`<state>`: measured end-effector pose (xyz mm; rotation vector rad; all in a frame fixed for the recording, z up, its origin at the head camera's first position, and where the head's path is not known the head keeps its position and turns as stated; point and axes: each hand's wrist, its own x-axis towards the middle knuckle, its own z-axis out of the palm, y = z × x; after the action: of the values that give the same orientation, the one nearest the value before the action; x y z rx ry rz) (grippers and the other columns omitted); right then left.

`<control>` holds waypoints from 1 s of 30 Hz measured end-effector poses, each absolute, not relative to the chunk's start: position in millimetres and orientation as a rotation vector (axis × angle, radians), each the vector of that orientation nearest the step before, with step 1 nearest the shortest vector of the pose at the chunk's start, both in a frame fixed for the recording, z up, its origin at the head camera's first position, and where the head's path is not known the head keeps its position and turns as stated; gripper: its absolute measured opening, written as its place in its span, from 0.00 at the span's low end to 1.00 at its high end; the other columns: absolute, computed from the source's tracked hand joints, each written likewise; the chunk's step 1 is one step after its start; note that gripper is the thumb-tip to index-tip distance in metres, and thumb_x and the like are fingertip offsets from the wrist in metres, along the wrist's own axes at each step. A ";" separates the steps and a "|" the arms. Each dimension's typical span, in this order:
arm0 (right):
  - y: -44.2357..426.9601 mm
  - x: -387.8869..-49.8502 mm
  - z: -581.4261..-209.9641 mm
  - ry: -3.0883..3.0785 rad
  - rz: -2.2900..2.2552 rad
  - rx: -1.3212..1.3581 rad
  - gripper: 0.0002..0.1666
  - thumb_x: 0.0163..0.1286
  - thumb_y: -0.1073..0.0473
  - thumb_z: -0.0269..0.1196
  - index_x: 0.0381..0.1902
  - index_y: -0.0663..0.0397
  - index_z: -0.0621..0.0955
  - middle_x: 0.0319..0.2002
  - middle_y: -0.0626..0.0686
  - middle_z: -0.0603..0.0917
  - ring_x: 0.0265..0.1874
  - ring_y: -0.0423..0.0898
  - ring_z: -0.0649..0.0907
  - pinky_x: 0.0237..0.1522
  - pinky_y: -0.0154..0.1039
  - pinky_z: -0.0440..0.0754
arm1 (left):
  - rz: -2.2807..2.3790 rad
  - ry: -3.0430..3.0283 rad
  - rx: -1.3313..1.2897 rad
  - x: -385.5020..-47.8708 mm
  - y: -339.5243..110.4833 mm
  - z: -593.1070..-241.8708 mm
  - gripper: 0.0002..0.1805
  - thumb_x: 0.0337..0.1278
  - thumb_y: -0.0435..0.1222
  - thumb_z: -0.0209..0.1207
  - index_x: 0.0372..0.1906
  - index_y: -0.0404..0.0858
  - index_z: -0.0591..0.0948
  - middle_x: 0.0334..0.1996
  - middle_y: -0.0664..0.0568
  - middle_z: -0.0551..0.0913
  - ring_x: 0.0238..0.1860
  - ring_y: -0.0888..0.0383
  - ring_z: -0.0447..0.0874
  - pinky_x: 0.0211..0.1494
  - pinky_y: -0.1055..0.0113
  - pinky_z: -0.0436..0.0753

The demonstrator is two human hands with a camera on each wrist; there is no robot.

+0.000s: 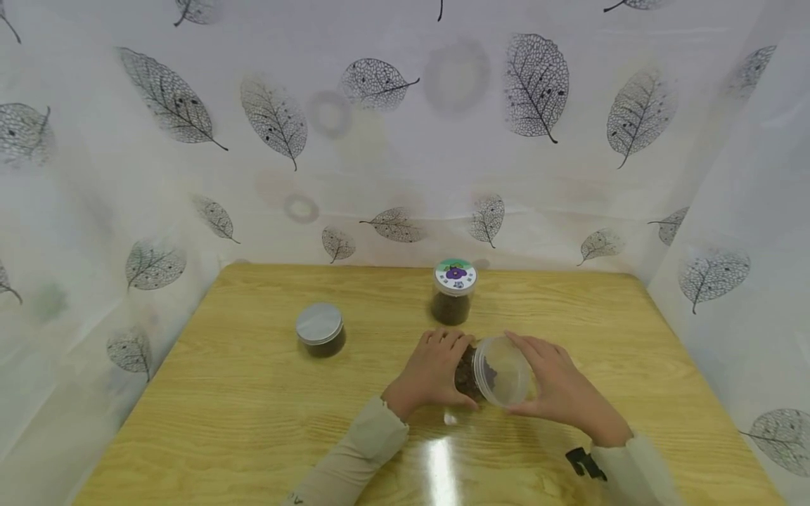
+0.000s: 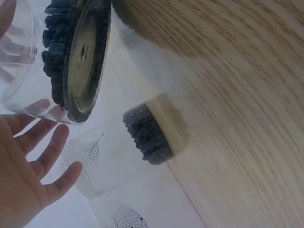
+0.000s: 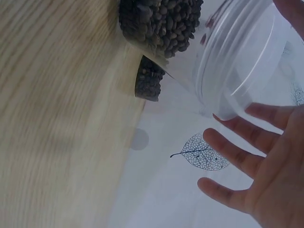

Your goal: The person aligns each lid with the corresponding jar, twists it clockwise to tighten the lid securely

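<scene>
A clear plastic jar [image 1: 467,378] partly filled with dark seeds leans between both hands, its translucent lid [image 1: 511,372] tipped toward the right. My left hand [image 1: 432,371] grips the jar's body from the left. On the other side my right hand [image 1: 563,390] holds the lid between thumb and fingers. In the left wrist view the jar's round base [image 2: 84,61] shows, tilted up from the table. Seeds [image 3: 166,23] lie against the jar's lower side in the right wrist view. Whether the lid is screwed tight I cannot tell.
Behind the hands stands a jar with a purple-flower label on its lid [image 1: 455,275]. Farther left is a low jar with a silver lid [image 1: 319,323]. The wooden table [image 1: 253,422] meets a leaf-patterned curtain [image 1: 405,154] at the back and sides.
</scene>
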<state>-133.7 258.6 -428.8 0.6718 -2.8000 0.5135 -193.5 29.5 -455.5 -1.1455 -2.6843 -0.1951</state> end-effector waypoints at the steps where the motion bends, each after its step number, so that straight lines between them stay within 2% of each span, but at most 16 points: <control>1: 257.6 -132.8 -429.6 -2.809 0.519 0.649 0.67 0.31 0.40 0.78 0.68 0.58 0.62 0.57 0.60 0.75 0.56 0.58 0.74 0.57 0.64 0.66 | -0.194 -2.683 -1.145 -193.4 29.5 -455.6 0.60 0.17 0.74 0.65 0.63 0.45 0.68 0.57 0.55 0.75 0.58 0.56 0.72 0.60 0.58 0.73; 9: 257.4 -130.6 -432.0 -2.862 0.465 0.605 0.71 0.33 0.34 0.75 0.70 0.60 0.57 0.57 0.63 0.75 0.56 0.62 0.75 0.54 0.66 0.68 | -0.195 -2.685 -1.145 -193.9 29.2 -455.7 0.60 0.17 0.74 0.65 0.63 0.45 0.68 0.57 0.55 0.75 0.57 0.56 0.72 0.60 0.58 0.73; 16: 266.6 -141.1 -424.7 -2.811 0.465 0.808 0.74 0.25 0.42 0.81 0.70 0.58 0.58 0.63 0.60 0.70 0.60 0.62 0.70 0.56 0.66 0.66 | -0.204 -2.692 -1.152 -195.3 28.8 -455.4 0.60 0.17 0.74 0.64 0.63 0.45 0.67 0.56 0.55 0.75 0.58 0.55 0.73 0.60 0.57 0.74; 20: 269.3 -146.2 -421.8 -2.796 0.461 0.900 0.75 0.23 0.46 0.82 0.71 0.56 0.57 0.66 0.57 0.68 0.62 0.61 0.69 0.56 0.65 0.65 | -0.205 -2.702 -1.154 -196.1 28.7 -456.2 0.60 0.18 0.74 0.64 0.64 0.45 0.67 0.57 0.56 0.74 0.58 0.56 0.72 0.61 0.57 0.73; 30: 269.8 -147.0 -426.3 -2.740 0.521 0.903 0.70 0.24 0.47 0.82 0.69 0.54 0.62 0.62 0.55 0.73 0.58 0.57 0.73 0.54 0.62 0.67 | -0.210 -2.721 -1.156 -195.1 28.1 -454.9 0.60 0.18 0.73 0.66 0.64 0.45 0.66 0.57 0.55 0.74 0.58 0.55 0.72 0.61 0.57 0.73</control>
<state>-147.0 269.8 -426.3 0.9031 -2.7396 0.5212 -195.1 28.1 -454.9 -1.1557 -2.7215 -0.2104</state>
